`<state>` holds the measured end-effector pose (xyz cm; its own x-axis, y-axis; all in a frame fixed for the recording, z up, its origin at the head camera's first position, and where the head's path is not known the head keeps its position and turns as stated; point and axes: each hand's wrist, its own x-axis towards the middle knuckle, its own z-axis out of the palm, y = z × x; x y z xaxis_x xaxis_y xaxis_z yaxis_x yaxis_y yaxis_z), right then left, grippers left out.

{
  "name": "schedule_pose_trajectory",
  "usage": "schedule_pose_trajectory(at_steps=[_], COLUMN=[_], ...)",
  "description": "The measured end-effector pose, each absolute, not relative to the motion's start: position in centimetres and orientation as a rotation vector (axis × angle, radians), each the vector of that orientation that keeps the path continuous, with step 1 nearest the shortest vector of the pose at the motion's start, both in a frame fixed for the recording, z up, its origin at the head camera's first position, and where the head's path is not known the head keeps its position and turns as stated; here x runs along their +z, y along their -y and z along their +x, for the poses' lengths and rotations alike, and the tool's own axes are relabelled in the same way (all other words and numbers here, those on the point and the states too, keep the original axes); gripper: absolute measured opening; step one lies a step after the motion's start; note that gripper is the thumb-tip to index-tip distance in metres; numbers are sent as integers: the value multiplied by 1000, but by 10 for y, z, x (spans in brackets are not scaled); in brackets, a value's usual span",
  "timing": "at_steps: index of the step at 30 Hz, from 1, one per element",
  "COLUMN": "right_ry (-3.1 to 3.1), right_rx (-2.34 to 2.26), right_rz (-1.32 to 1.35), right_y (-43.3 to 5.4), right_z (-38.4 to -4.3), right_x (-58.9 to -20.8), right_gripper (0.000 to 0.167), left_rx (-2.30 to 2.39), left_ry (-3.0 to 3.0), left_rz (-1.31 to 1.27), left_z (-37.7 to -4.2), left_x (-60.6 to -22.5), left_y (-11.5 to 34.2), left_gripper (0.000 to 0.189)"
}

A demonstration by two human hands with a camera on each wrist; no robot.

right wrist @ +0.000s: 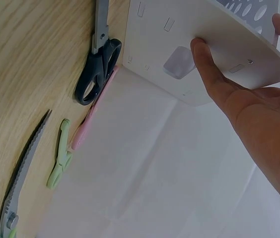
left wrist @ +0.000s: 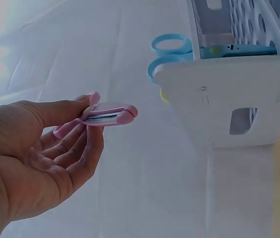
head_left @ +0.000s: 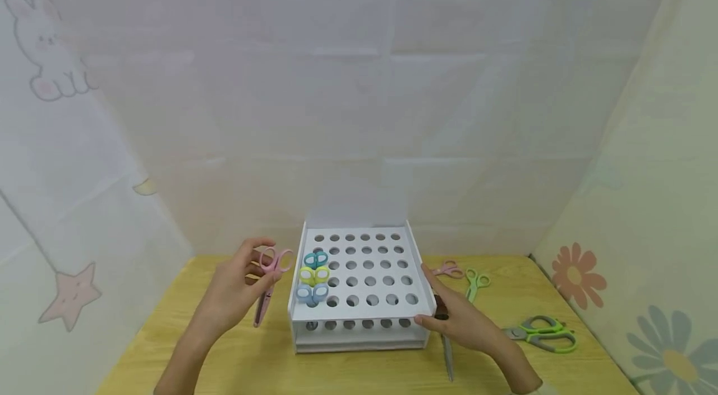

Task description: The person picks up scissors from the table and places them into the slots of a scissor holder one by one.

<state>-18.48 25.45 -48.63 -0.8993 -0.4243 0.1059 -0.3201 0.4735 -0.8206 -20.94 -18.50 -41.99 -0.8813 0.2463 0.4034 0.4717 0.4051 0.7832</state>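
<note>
Pink scissors [head_left: 262, 308] hang blades down from my left hand [head_left: 230, 289], pinched at the handles between thumb and fingers. In the left wrist view the blades of the pink scissors [left wrist: 125, 116] are closed together. Beside that hand stands a white rack [head_left: 361, 311] with rows of round holes. Its left column holds light blue scissors [head_left: 312, 294], yellow-green scissors [head_left: 314, 275] and teal scissors [head_left: 316, 260], handles up. My right hand [head_left: 462, 319] grips the rack's right side, thumb at the front edge and a finger [right wrist: 204, 57] against the side panel.
Right of the rack lie black-handled scissors [right wrist: 100, 74], partly behind my right hand in the head view. Farther right are pink scissors [head_left: 450, 270], light green scissors [head_left: 473, 286] and large green-and-grey scissors [head_left: 515, 333]. A patterned cloth wall [head_left: 359, 133] backs the wooden table [head_left: 235, 370].
</note>
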Motion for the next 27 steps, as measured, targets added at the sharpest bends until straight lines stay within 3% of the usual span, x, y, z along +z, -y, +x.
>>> schedule_pose_trajectory(at_steps=[27], right_ry=[-2614], right_rx=[-1367], right_rz=[-626], right_y=[-258], right_z=[-188], right_x=[-490], right_gripper=[99], left_rx=[-1847], left_ry=[2211], left_rz=[-879], left_z=[-226], left_x=[-421], left_y=[96], left_gripper=[42])
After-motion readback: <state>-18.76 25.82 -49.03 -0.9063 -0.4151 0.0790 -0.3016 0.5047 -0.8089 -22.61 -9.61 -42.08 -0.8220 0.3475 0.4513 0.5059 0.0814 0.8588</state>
